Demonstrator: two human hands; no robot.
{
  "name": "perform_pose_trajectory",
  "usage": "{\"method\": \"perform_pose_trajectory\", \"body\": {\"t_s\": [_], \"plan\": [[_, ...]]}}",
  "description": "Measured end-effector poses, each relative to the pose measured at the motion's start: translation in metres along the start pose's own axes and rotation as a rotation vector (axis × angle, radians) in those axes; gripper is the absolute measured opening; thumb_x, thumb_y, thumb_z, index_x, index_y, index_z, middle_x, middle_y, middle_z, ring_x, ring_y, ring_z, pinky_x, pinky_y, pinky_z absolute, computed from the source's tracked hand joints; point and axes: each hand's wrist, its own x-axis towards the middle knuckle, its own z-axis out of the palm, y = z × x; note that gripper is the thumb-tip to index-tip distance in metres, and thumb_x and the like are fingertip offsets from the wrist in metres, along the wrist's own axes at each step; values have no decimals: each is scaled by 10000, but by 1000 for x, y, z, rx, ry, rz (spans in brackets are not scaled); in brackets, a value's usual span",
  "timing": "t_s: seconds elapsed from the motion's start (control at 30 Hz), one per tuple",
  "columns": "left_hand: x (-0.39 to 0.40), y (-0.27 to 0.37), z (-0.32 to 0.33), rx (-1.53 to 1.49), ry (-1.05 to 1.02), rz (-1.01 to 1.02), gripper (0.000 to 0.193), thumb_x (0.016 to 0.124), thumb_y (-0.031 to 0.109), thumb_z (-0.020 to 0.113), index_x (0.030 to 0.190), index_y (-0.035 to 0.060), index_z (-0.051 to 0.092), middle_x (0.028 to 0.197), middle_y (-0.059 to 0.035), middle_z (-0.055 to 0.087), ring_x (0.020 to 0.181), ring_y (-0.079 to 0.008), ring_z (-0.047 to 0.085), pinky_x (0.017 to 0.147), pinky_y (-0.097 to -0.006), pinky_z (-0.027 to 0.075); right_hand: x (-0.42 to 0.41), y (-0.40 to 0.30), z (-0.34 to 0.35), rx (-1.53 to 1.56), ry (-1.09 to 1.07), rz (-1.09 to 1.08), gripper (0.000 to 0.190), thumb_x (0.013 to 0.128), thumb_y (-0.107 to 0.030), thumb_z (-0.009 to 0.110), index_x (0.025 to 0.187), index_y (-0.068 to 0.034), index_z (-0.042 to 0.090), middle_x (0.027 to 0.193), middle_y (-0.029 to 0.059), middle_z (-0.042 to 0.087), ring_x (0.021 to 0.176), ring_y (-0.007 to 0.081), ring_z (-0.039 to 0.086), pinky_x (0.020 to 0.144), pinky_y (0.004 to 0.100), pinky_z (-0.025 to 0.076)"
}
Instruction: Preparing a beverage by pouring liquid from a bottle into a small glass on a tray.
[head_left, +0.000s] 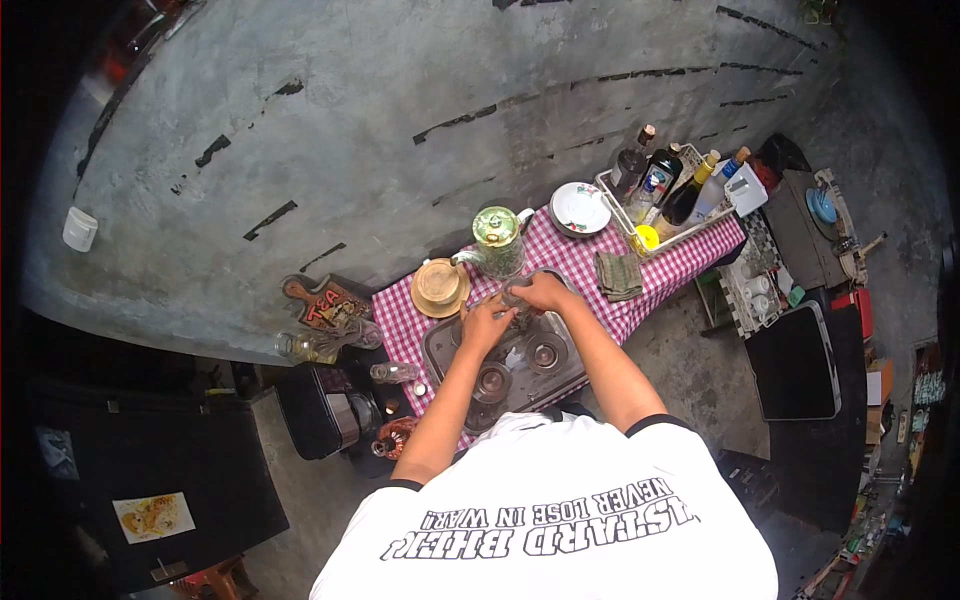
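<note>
Both hands meet over the far side of a dark serving tray (544, 380). My right hand (546, 291) grips a small, clear brownish glass (516, 288) from the right. From the left, the fingers of my left hand (487, 321) close against the same glass; its lower part is hidden by them. Nearer to me on the tray stand two more brownish pieces, a glass cup on a saucer (546, 352) at the right and another glass cup on a saucer (492, 382) at the left. A green patterned teapot (499, 244) stands just beyond my hands, its spout pointing left.
On the checkered tablecloth (397, 315) are a lidded cup on a saucer (439, 285), white plates (580, 208), a folded cloth (619, 276) and a basket (686, 244) of bottles. A clear bottle (394, 373) and an orange glass vessel (394, 437) are at the left. A concrete wall (360, 135) rises behind.
</note>
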Motion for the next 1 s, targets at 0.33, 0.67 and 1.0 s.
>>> {"method": "perform_pose_trajectory", "body": {"t_s": [0.33,0.67,1.0], "plan": [[6,2,3,-97,35,-101,336,775,385,747,912,92,657,1115,-91,689,1139,-256,590,1095,-517,215,-5,-14,-17,117,-112,30,610,782,-404,683,871,195,614,743,218,662,573,262,665,516,365,571],[5,10,4,-164,123,-146,604,767,423,749,1233,98,544,1111,-84,688,1094,-272,608,1080,-503,239,-13,-27,-29,71,-143,-57,636,755,-482,678,876,141,644,738,185,668,600,231,662,576,351,538],[2,23,2,-162,140,-171,588,760,301,770,1243,19,589,1130,-158,674,1096,-293,625,961,-374,446,11,-3,-25,80,-201,-93,479,795,-461,683,917,2,672,650,87,633,511,175,600,464,298,461]]}}
